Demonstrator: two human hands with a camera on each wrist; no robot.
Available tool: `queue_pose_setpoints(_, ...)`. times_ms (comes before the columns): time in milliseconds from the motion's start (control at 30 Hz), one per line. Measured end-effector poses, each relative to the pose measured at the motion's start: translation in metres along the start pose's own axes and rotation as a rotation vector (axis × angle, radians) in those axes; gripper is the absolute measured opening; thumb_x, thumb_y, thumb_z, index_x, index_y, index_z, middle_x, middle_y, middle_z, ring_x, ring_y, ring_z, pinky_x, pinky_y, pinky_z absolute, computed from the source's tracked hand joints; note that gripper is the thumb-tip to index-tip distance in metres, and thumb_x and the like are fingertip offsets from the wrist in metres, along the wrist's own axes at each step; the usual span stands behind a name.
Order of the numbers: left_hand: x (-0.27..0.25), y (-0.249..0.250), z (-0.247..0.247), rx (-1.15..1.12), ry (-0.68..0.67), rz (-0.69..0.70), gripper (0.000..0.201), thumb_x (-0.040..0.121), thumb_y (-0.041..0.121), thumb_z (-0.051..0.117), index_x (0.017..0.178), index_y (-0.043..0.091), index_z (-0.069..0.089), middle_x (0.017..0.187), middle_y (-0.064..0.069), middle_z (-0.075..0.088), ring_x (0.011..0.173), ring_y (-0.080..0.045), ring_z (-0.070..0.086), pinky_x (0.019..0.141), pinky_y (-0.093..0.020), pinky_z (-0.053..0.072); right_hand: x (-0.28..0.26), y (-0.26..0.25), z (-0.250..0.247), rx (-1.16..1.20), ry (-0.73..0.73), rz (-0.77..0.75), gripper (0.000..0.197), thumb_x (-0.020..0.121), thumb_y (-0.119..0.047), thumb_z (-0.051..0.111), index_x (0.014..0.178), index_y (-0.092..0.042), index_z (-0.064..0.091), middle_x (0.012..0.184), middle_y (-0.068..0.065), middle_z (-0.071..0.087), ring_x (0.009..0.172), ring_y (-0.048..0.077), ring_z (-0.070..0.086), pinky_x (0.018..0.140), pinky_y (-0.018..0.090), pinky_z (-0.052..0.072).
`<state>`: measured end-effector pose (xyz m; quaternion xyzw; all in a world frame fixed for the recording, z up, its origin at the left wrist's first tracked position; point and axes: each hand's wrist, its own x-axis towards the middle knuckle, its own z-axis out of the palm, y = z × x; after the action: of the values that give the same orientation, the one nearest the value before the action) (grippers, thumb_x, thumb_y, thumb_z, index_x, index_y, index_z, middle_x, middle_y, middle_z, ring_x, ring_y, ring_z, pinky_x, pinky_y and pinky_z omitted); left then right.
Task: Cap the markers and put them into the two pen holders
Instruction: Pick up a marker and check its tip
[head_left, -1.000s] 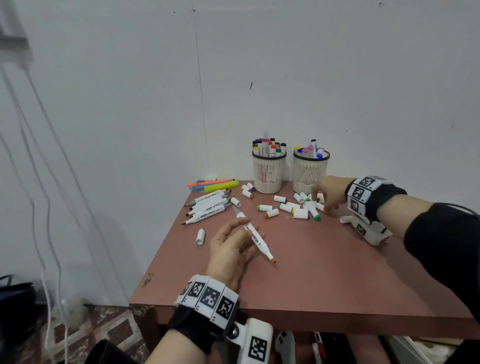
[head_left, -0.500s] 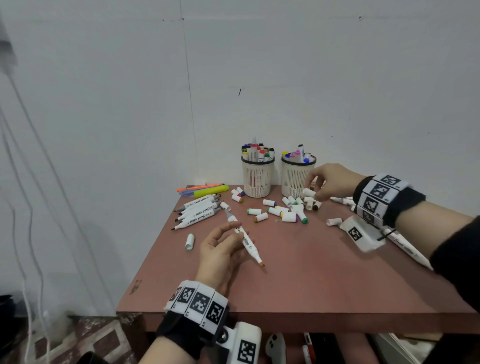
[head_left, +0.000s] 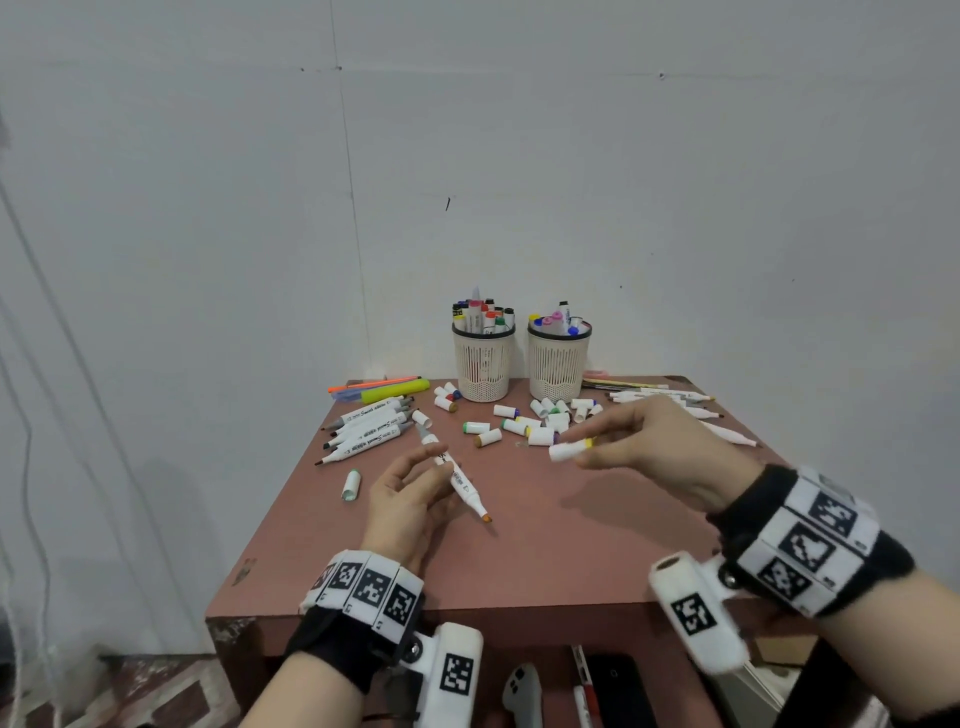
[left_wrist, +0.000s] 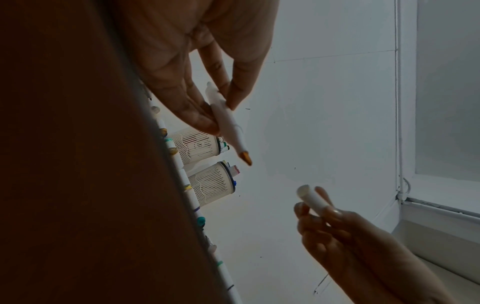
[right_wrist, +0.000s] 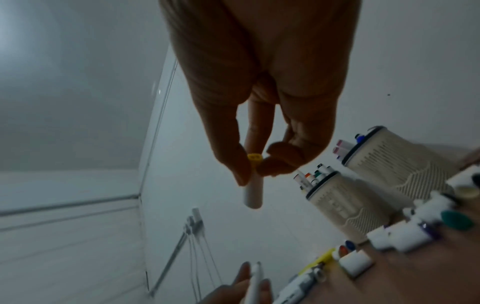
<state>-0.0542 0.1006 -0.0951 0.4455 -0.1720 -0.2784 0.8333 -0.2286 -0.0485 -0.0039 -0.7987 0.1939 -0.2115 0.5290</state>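
Note:
My left hand (head_left: 415, 488) holds an uncapped white marker (head_left: 457, 480) over the brown table (head_left: 545, 561), its orange tip (left_wrist: 245, 157) pointing toward me and right. My right hand (head_left: 649, 447) pinches a white cap with a yellow end (head_left: 570, 449) a short way right of that marker; the right wrist view shows the cap (right_wrist: 253, 185) between thumb and fingers. Two cream mesh pen holders (head_left: 483, 364) (head_left: 558, 364) with capped markers stand at the back. Loose caps (head_left: 540, 421) lie in front of them, and uncapped markers (head_left: 366, 428) lie at the left.
A yellow highlighter and orange pen (head_left: 384, 389) lie at the back left. More markers (head_left: 691, 410) lie at the back right. One cap (head_left: 351, 484) lies alone near the table's left edge. The wall stands right behind the holders.
My right hand has come back from the cap pile near the holders toward me, now carrying the yellow-ended cap. The left hand keeps the orange-tipped marker in about the same place.

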Motion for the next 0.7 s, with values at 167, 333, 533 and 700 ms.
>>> queue_pose_setpoints(167, -0.003, 0.000, 0.002, 0.030, -0.002, 0.010, 0.021, 0.083, -0.010, 0.059, 0.099, 0.004, 0.062, 0.077, -0.013, 0.063, 0.073, -0.028, 0.065, 0.074, -0.044, 0.057, -0.016, 0.021, 0.026, 0.357, 0.051, 0.039, 0.026, 0.066, 0.010, 0.073, 0.076, -0.014, 0.078, 0.086, 0.012, 0.073, 0.083, 0.018, 0.063, 0.083, 0.026, 0.050)
queue_pose_setpoints(333, -0.003, -0.002, 0.002, 0.076, 0.013, 0.025, 0.032, 0.079, -0.015, 0.061, 0.102, 0.007, 0.061, 0.069, -0.005, 0.066, 0.066, -0.019, 0.068, 0.068, -0.031, 0.059, -0.020, 0.038, 0.058, 0.637, 0.158, 0.096, 0.030, 0.048, -0.010, 0.079, 0.078, -0.010, 0.078, 0.091, 0.020, 0.065, 0.084, 0.027, 0.051, 0.082, 0.037, 0.049)
queue_pose_setpoints(533, -0.002, -0.001, 0.002, 0.059, 0.017, 0.044, 0.033, 0.080, -0.015, 0.060, 0.103, 0.009, 0.062, 0.084, -0.013, 0.063, 0.075, -0.024, 0.065, 0.073, -0.031, 0.058, -0.011, 0.050, 0.082, 0.710, 0.190, 0.077, 0.015, 0.073, 0.004, 0.071, 0.080, -0.010, 0.073, 0.070, 0.007, 0.066, 0.059, 0.014, 0.056, 0.063, 0.025, 0.045)
queue_pose_setpoints(700, 0.000, 0.000, 0.001, 0.045, 0.031, 0.067, 0.036, 0.081, -0.016, 0.058, 0.109, 0.005, 0.059, 0.084, -0.014, 0.060, 0.075, -0.020, 0.065, 0.073, -0.028, 0.059, 0.001, 0.063, 0.084, 0.796, 0.264, 0.092, 0.017, 0.076, 0.010, 0.066, 0.084, -0.004, 0.069, 0.068, 0.008, 0.066, 0.064, 0.020, 0.056, 0.054, 0.018, 0.044)
